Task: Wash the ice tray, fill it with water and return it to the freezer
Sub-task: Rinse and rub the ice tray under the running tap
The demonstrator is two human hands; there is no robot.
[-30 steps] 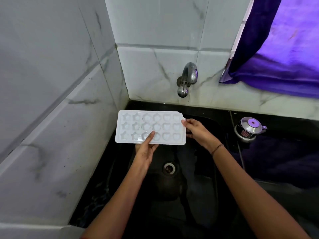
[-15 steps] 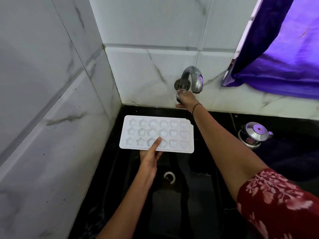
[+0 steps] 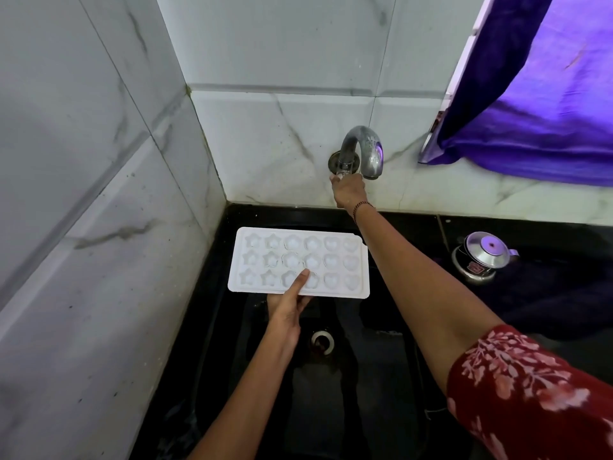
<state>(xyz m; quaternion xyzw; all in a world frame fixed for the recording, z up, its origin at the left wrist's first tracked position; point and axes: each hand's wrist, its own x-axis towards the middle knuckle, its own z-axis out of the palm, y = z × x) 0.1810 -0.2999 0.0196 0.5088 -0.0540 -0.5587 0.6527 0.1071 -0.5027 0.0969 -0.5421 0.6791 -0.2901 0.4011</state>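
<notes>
head view: a person's left hand point(image 3: 288, 308) grips the near edge of a white ice tray point(image 3: 298, 263), thumb on top, holding it level above a black sink point(image 3: 381, 376). right hand point(image 3: 348, 190) reaches to the wall tap point(image 3: 363, 151), fingers closed on its valve. a small steel kettle point(image 3: 481, 257) sits on the counter, right.

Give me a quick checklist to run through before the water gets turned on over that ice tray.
1. Left hand holds the ice tray by its near edge, thumb on top: ok.
2. Tray roughly level, cavities facing up: ok.
3. Right hand on the knob under the tap: ok.
4. Tray under the spout: not ok, it sits left of and nearer than the outlet.
5. Water running: cannot tell, no stream visible.
6. Sink drain uncovered: ok.
</notes>
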